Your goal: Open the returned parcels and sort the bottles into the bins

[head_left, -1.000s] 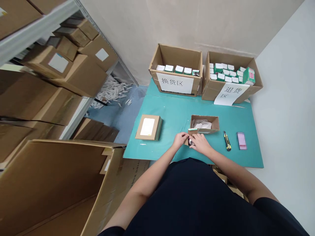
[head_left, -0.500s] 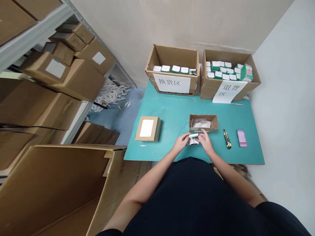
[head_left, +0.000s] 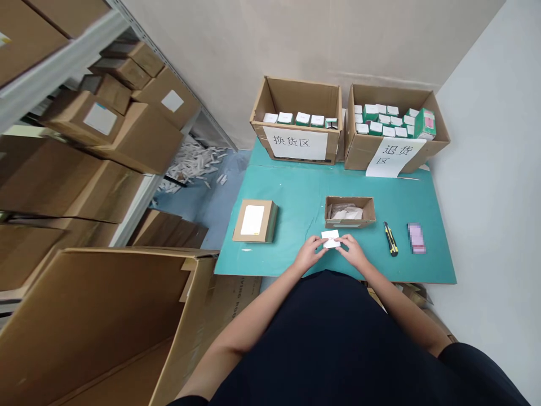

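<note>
Small white box [head_left: 330,233] held over desk [head_left: 296,186], lower centre of frame; pinched at both sides by closed-in fingers [head_left: 320,242] of left hand [head_left: 309,254] and right hand [head_left: 353,252].

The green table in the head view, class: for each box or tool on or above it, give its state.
Small white box: held between left hand and right hand; flap seemingly raised
Small brown cardboard box: open, whitish wrapping inside
White-labelled brown cardboard box: looks closed
Left large cardboard box: open, partly filled
Right large cardboard box: open, fuller
Yellow-and-black cutter: lying flat, blade unclear
</note>
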`<state>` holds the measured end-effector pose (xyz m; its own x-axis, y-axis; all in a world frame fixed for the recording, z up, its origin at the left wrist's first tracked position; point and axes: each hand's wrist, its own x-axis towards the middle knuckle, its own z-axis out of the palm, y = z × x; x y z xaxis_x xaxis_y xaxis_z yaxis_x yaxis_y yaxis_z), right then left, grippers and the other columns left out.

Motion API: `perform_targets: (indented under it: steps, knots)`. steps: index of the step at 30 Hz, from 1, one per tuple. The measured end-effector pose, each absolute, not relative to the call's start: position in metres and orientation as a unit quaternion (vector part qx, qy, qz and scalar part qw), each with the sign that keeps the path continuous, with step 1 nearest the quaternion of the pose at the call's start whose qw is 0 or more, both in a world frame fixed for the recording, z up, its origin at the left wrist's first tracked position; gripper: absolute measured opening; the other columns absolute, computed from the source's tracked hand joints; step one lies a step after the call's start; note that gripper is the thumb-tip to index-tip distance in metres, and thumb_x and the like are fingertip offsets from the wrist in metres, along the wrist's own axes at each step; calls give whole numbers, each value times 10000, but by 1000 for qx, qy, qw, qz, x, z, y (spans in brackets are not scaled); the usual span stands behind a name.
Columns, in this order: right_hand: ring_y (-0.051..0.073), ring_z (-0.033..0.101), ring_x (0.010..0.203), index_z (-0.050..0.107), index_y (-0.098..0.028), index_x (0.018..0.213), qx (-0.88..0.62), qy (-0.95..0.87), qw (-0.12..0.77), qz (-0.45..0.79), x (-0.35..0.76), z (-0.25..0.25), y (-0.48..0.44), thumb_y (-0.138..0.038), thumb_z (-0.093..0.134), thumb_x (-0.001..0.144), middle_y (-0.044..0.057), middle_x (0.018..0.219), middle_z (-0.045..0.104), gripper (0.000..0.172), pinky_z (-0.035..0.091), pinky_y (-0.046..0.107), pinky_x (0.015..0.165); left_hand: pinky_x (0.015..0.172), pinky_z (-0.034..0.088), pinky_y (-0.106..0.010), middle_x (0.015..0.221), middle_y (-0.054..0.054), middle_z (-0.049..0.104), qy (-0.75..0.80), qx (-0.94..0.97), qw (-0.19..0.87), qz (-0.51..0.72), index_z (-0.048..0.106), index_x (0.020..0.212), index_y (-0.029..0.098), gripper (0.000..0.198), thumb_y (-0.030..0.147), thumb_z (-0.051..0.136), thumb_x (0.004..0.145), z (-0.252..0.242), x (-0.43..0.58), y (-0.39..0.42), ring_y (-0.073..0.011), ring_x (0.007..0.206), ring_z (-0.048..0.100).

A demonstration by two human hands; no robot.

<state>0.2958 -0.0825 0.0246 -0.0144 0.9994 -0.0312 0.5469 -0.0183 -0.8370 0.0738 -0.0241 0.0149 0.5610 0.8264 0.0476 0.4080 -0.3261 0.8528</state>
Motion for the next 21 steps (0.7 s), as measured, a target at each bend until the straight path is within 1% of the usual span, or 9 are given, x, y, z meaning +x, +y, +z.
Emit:
perform_targets:
  steps: [5, 8, 9, 11, 13, 15, 16, 18, 21]
  knots:
    - [232, 643, 970, 755, -260, 1024, -644, -591, 346, 343, 289, 16, -83, -316, 588, 915, 61, 1018, 607, 207, 533, 407, 947, 904, 546, -337, 1036, -56, 629, 407, 770, 403, 280, 734, 1047, 228, 177, 320, 620, 946, 4, 76, -26, -188, 982, 650]
    - [237, 651, 991, 735, -251, 987, -645, -537, 387, 383, 285, 5, -85, -388, 632, 876, 71, 1068, 604, 205, 559, 413, 931, 945, 547, -376, 1068, -63, 640, 422, 735, 444, 292, 723, 1010, 228, 161, 338, 675, 902, -1, 76, -30, -204, 1018, 654]
    - [240, 653, 1017, 719, -251, 1028, -647, -501, 407, 405, 284, 0, -87, -416, 658, 851, 78, 1117, 607, 250, 567, 415, 924, 953, 550, -391, 1118, -71, 639, 437, 707, 470, 296, 709, 1057, 230, 224, 353, 713, 869, -4, 76, -32, -211, 1039, 656]
    - [258, 648, 1101, 664, -256, 1170, -646, -415, 449, 458, 282, -13, -89, -461, 718, 784, 101, 1233, 607, 441, 568, 435, 939, 952, 564, -426, 1288, -103, 602, 472, 628, 541, 301, 636, 1229, 237, 486, 382, 785, 790, -9, 76, -36, -236, 1109, 653]
    - [287, 625, 1194, 596, -263, 1294, -625, -348, 471, 516, 280, -26, -90, -478, 792, 691, 125, 1332, 599, 670, 538, 477, 996, 954, 571, -469, 1464, -153, 506, 477, 550, 622, 290, 505, 1404, 251, 787, 381, 845, 706, -15, 77, -38, -288, 1225, 617]
    - [324, 587, 1273, 577, -262, 1336, -597, -322, 472, 564, 278, -36, -88, -471, 857, 586, 141, 1394, 587, 828, 495, 518, 1051, 996, 549, -514, 1558, -177, 425, 452, 514, 678, 270, 418, 1488, 264, 958, 338, 874, 649, -20, 80, -38, -346, 1336, 542]
    - [340, 574, 1293, 581, -260, 1340, -589, -317, 469, 577, 277, -40, -87, -468, 874, 549, 146, 1412, 582, 869, 483, 534, 1061, 1021, 534, -528, 1577, -173, 411, 441, 510, 690, 264, 409, 1502, 270, 977, 310, 873, 642, -21, 82, -37, -367, 1367, 512]
    - [360, 573, 1295, 596, -254, 1341, -591, -314, 465, 579, 275, -43, -83, -475, 880, 531, 151, 1419, 583, 887, 489, 554, 1050, 1042, 521, -529, 1575, -150, 431, 444, 508, 689, 264, 433, 1498, 277, 930, 269, 843, 664, -21, 85, -34, -388, 1377, 501]
    - [359, 604, 1255, 633, -251, 1324, -603, -331, 457, 565, 272, -36, -81, -470, 855, 582, 141, 1366, 612, 804, 529, 544, 1006, 1014, 545, -508, 1520, -138, 502, 479, 502, 667, 270, 474, 1474, 258, 849, 274, 801, 691, -16, 85, -31, -386, 1331, 549]
